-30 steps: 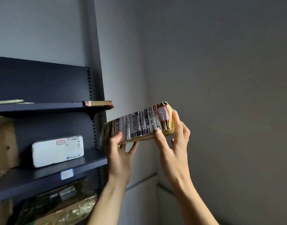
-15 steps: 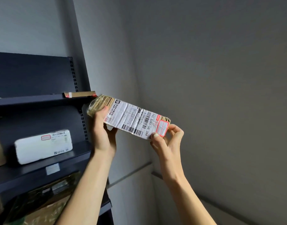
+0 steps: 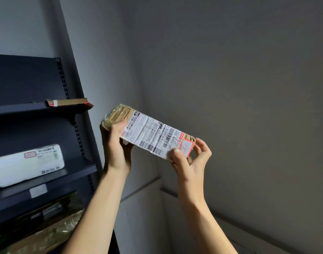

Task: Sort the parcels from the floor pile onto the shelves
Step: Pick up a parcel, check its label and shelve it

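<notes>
The left hand [image 3: 116,149] grips the upper end of a tape-wrapped brown parcel [image 3: 149,133], thumb curled over its front. The right hand [image 3: 191,162] pinches the lower end, with the thumb on a red-bordered sticker and the fingers curled behind. The parcel is in the air just right of the dark shelving unit [image 3: 80,136], tilted, its white shipping label facing the camera. On the unit's middle shelf lies a white parcel [image 3: 27,164]. Below it is a plastic-wrapped parcel [image 3: 47,226], and on the upper shelf a flat cardboard parcel [image 3: 71,102].
</notes>
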Demonstrator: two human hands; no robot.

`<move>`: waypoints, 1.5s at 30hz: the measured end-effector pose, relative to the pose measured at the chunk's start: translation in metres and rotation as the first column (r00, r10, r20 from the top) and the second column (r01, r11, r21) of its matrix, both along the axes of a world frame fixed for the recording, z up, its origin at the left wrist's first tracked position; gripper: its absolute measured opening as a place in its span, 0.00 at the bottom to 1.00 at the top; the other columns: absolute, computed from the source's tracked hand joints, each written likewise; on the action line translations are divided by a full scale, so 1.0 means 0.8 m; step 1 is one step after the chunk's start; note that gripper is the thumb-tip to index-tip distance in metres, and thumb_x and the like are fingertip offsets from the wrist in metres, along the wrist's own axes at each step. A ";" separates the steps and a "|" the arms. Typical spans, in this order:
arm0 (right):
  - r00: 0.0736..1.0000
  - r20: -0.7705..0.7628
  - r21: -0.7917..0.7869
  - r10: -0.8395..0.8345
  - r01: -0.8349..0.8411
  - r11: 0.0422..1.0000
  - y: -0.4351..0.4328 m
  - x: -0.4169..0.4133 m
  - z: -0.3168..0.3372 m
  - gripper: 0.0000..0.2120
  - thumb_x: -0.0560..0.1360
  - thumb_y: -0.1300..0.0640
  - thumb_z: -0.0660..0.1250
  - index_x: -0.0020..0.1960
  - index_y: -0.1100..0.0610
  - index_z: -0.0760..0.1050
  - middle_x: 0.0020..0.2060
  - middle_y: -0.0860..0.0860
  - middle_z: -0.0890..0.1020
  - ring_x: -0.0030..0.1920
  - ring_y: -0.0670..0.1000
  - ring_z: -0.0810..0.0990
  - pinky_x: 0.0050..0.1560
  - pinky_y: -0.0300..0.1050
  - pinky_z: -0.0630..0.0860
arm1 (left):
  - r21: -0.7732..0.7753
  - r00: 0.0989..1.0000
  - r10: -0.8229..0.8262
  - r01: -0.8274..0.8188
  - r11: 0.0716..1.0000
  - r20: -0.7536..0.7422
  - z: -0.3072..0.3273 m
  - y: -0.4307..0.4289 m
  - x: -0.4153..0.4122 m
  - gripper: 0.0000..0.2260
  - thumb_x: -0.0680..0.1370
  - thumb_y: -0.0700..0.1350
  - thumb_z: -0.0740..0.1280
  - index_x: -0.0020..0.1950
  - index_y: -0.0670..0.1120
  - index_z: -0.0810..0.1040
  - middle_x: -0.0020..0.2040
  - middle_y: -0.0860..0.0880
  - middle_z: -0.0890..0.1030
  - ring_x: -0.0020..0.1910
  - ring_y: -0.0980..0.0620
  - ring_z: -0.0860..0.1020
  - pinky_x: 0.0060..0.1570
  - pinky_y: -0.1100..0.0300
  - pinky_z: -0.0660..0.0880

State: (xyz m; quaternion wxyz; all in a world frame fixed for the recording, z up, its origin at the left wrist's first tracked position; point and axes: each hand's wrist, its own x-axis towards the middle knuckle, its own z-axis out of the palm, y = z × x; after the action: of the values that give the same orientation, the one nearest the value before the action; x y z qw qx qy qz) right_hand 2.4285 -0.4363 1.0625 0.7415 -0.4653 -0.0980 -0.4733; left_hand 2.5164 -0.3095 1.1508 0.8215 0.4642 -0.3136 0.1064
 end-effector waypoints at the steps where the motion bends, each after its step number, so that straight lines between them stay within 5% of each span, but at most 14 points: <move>1: 1.000 0.012 0.047 -0.015 0.015 0.999 -0.006 -0.001 0.003 0.35 0.66 0.40 0.74 0.69 0.42 0.63 0.70 0.47 0.72 0.69 0.47 0.77 0.73 0.63 0.73 | 0.030 1.000 -0.017 0.018 0.999 -0.019 -0.011 0.001 -0.001 0.40 0.68 0.55 0.72 0.75 0.37 0.68 0.67 0.34 0.79 0.67 0.35 0.78 0.48 0.54 0.81; 5: 0.990 0.070 0.065 -0.123 0.118 0.991 -0.034 0.001 0.022 0.29 0.69 0.46 0.75 0.67 0.46 0.70 0.61 0.46 0.79 0.59 0.41 0.81 0.62 0.44 0.76 | 0.112 0.962 -0.153 0.182 0.977 -0.226 -0.072 0.004 -0.013 0.32 0.63 0.47 0.75 0.67 0.44 0.77 0.65 0.38 0.81 0.65 0.40 0.79 0.66 0.43 0.74; 7: 0.983 0.034 -0.038 -0.180 0.182 0.983 -0.041 0.012 0.026 0.27 0.71 0.48 0.75 0.68 0.45 0.72 0.66 0.47 0.79 0.64 0.44 0.79 0.67 0.48 0.76 | 0.119 0.923 -0.144 0.198 0.973 -0.356 -0.099 -0.001 -0.020 0.29 0.64 0.42 0.77 0.65 0.42 0.79 0.64 0.40 0.83 0.66 0.41 0.80 0.70 0.44 0.71; 10: 0.975 -0.002 -0.221 -0.221 0.215 0.951 -0.047 0.033 0.026 0.28 0.71 0.44 0.74 0.69 0.42 0.73 0.70 0.45 0.75 0.72 0.50 0.74 0.72 0.57 0.73 | 0.074 0.885 -0.069 0.115 0.991 -0.461 -0.128 -0.013 -0.035 0.19 0.67 0.38 0.73 0.58 0.41 0.81 0.54 0.43 0.87 0.53 0.47 0.85 0.68 0.46 0.74; 12: 0.984 -0.028 -0.327 -0.175 0.156 0.932 -0.054 0.043 0.029 0.27 0.70 0.44 0.74 0.69 0.40 0.73 0.69 0.45 0.75 0.73 0.50 0.72 0.72 0.57 0.73 | 0.032 0.866 -0.027 0.050 0.998 -0.500 -0.138 -0.023 -0.051 0.23 0.64 0.38 0.75 0.59 0.41 0.79 0.47 0.46 0.88 0.53 0.46 0.84 0.67 0.45 0.75; 16: 0.984 -0.159 -0.406 -0.084 0.012 0.914 -0.057 0.066 0.040 0.28 0.68 0.41 0.75 0.66 0.33 0.72 0.68 0.51 0.77 0.71 0.55 0.74 0.70 0.63 0.74 | -0.011 0.861 0.024 -0.035 0.999 -0.508 -0.149 -0.028 -0.071 0.21 0.64 0.41 0.78 0.54 0.39 0.78 0.39 0.48 0.88 0.50 0.45 0.83 0.55 0.50 0.78; 21: 0.977 -0.208 -0.422 -0.038 -0.055 0.905 -0.036 0.085 0.029 0.41 0.67 0.44 0.76 0.75 0.32 0.61 0.76 0.48 0.67 0.75 0.50 0.70 0.75 0.60 0.70 | -0.012 0.852 0.013 -0.023 1.000 -0.523 -0.152 -0.033 -0.069 0.24 0.63 0.46 0.79 0.56 0.37 0.84 0.52 0.43 0.88 0.46 0.52 0.86 0.48 0.58 0.79; 24: 0.983 -0.184 -0.397 0.004 -0.078 0.915 -0.029 0.092 0.018 0.42 0.69 0.45 0.74 0.78 0.33 0.59 0.78 0.48 0.65 0.76 0.48 0.70 0.77 0.60 0.68 | 0.000 0.853 -0.013 0.015 1.000 -0.521 -0.157 -0.036 -0.057 0.32 0.57 0.46 0.84 0.57 0.35 0.83 0.47 0.44 0.87 0.41 0.56 0.86 0.39 0.64 0.81; 28: 0.983 -0.178 -0.312 0.048 -0.102 0.944 -0.029 0.091 0.015 0.35 0.68 0.46 0.72 0.73 0.34 0.67 0.74 0.53 0.72 0.71 0.53 0.76 0.71 0.64 0.73 | 0.045 0.818 0.009 0.020 0.999 -0.576 -0.168 -0.026 -0.049 0.37 0.57 0.52 0.81 0.62 0.40 0.76 0.57 0.43 0.86 0.59 0.46 0.84 0.52 0.56 0.79; 32: 0.980 -0.193 -0.291 0.047 -0.103 0.951 -0.028 0.088 0.018 0.34 0.65 0.48 0.73 0.70 0.33 0.72 0.72 0.57 0.73 0.69 0.58 0.78 0.68 0.66 0.76 | 0.307 0.872 0.134 0.019 0.952 -0.471 -0.159 0.000 -0.039 0.50 0.54 0.66 0.84 0.70 0.49 0.71 0.64 0.45 0.82 0.63 0.47 0.81 0.66 0.48 0.76; 37: 0.928 -0.234 -0.315 0.291 -0.356 0.880 0.002 0.072 0.027 0.31 0.70 0.54 0.70 0.73 0.44 0.73 0.68 0.57 0.79 0.61 0.52 0.83 0.63 0.55 0.80 | 0.431 0.985 0.015 0.062 0.900 -0.173 -0.093 0.016 -0.031 0.23 0.70 0.53 0.80 0.62 0.54 0.77 0.56 0.47 0.86 0.54 0.51 0.86 0.47 0.56 0.83; 40: 0.914 -0.237 -0.360 0.330 -0.398 0.844 0.017 0.062 0.021 0.29 0.78 0.49 0.67 0.78 0.45 0.67 0.72 0.50 0.77 0.70 0.51 0.77 0.74 0.59 0.72 | 0.313 0.976 -0.020 0.089 0.945 -0.216 -0.066 0.024 -0.029 0.27 0.71 0.51 0.79 0.69 0.50 0.77 0.60 0.41 0.85 0.57 0.42 0.85 0.53 0.44 0.84; 43: 0.861 -0.354 -0.475 0.366 -0.502 0.723 0.023 0.046 -0.010 0.37 0.77 0.37 0.70 0.82 0.38 0.59 0.80 0.46 0.68 0.80 0.53 0.66 0.78 0.67 0.61 | 0.177 0.949 -0.095 0.153 0.972 -0.301 -0.051 0.034 -0.027 0.28 0.74 0.58 0.73 0.71 0.46 0.79 0.62 0.40 0.84 0.57 0.40 0.84 0.53 0.46 0.83; 45: 0.881 -0.375 -0.572 0.289 -0.465 0.676 0.034 0.029 -0.035 0.41 0.74 0.37 0.71 0.82 0.38 0.58 0.81 0.45 0.65 0.81 0.50 0.62 0.78 0.65 0.63 | 0.133 0.920 -0.137 0.198 0.971 -0.368 -0.044 0.043 -0.032 0.26 0.78 0.59 0.68 0.71 0.46 0.79 0.58 0.42 0.85 0.54 0.43 0.84 0.53 0.48 0.83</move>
State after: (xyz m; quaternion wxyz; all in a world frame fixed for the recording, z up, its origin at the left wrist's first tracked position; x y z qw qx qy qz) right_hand 2.4517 -0.4090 1.0345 0.6226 -0.7174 -0.2540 -0.1819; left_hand 2.4908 -0.2751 1.1154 0.8287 0.5145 -0.2061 -0.0773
